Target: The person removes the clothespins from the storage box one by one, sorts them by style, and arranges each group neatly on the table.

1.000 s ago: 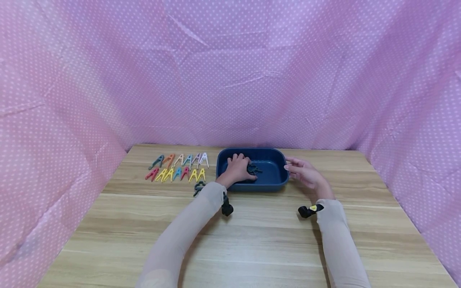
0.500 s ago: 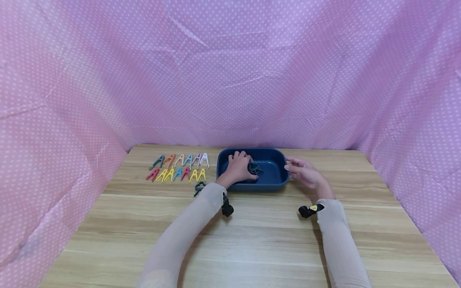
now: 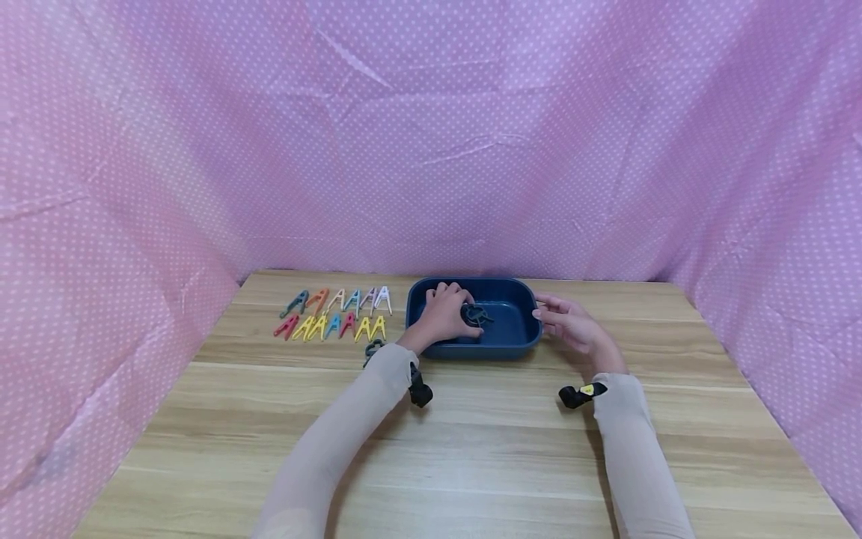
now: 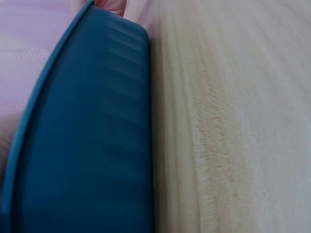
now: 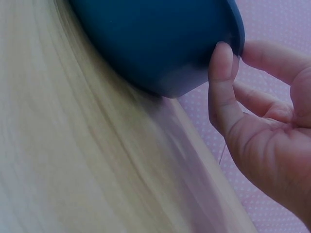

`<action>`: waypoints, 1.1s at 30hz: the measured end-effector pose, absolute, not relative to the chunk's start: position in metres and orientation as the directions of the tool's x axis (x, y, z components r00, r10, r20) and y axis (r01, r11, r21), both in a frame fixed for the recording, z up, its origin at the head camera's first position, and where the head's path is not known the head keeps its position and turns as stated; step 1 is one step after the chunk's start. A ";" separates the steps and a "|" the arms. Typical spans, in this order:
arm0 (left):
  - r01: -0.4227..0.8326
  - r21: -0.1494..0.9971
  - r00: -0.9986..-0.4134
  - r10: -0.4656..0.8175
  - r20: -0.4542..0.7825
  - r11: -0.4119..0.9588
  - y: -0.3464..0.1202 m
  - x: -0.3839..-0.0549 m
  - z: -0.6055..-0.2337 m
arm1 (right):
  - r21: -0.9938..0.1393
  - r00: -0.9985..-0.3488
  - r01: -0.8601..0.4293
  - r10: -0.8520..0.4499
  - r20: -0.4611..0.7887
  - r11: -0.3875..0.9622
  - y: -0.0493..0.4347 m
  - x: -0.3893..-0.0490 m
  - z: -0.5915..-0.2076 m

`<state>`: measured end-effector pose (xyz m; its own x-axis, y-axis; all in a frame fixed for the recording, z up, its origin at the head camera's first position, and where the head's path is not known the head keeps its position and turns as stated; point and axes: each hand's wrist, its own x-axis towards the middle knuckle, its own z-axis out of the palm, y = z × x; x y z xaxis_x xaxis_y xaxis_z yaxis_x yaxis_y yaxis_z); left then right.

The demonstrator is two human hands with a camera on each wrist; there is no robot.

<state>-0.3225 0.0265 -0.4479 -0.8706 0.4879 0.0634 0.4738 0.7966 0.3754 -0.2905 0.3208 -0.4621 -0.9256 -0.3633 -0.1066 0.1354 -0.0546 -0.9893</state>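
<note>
My left hand (image 3: pixel 447 313) reaches into a dark blue plastic basin (image 3: pixel 505 350), its forefinger and thumb curved round a dark green clip (image 3: pixel 478 314) on the basin's floor. Part of that clip and some fingertips are hidden under the hand. At the basin's right end, my right hand (image 3: pixel 569 323) touches the outer wall with thumb and forefinger. The right wrist view shows the thumb (image 5: pixel 222 63) flat against the wall just below the rim. In the left wrist view the basin's side wall (image 4: pixel 97 121) blocks sight of the left fingers.
Left of the basin, several coloured clothes pegs (image 3: pixel 333 326) lie in two rows on the wooden table (image 3: pixel 471 449). Another dark green clip (image 3: pixel 373 349) lies near the left forearm, partly covered by the sleeve. A pink dotted curtain (image 3: pixel 431 150) hangs round the table.
The left hand has shifted slightly and its wrist has moved a little left, showing more of the dark green clip. The right hand and basin look the same.
</note>
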 end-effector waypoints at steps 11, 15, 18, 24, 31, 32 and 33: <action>0.490 0.425 -0.863 0.492 0.114 0.761 0.003 -0.311 -0.426 | -0.991 -0.930 0.114 -0.359 -0.080 -0.073 0.319 -0.289 -0.461; 0.501 0.440 -0.857 0.498 0.133 0.745 -0.010 -0.310 -0.421 | -0.989 -0.930 0.123 -0.357 -0.088 -0.076 0.319 -0.289 -0.460; 0.504 0.470 -0.852 0.506 0.135 0.724 -0.020 -0.310 -0.419 | -0.988 -0.930 0.129 -0.356 -0.092 -0.081 0.319 -0.289 -0.461; 0.497 0.517 -0.850 0.510 0.131 0.697 -0.036 -0.306 -0.412 | -0.989 -0.933 0.130 -0.347 -0.096 -0.076 0.320 -0.290 -0.461; 0.503 0.550 -0.840 0.526 0.130 0.667 -0.049 -0.304 -0.412 | -0.987 -0.933 0.131 -0.347 -0.093 -0.090 0.319 -0.289 -0.461; 0.502 0.551 -0.841 0.524 0.131 0.667 -0.050 -0.304 -0.412 | -0.987 -0.932 0.134 -0.349 -0.096 -0.086 0.319 -0.289 -0.461; 0.502 0.548 -0.842 0.522 0.134 0.669 -0.052 -0.304 -0.412 | -0.987 -0.932 0.137 -0.348 -0.100 -0.083 0.318 -0.289 -0.461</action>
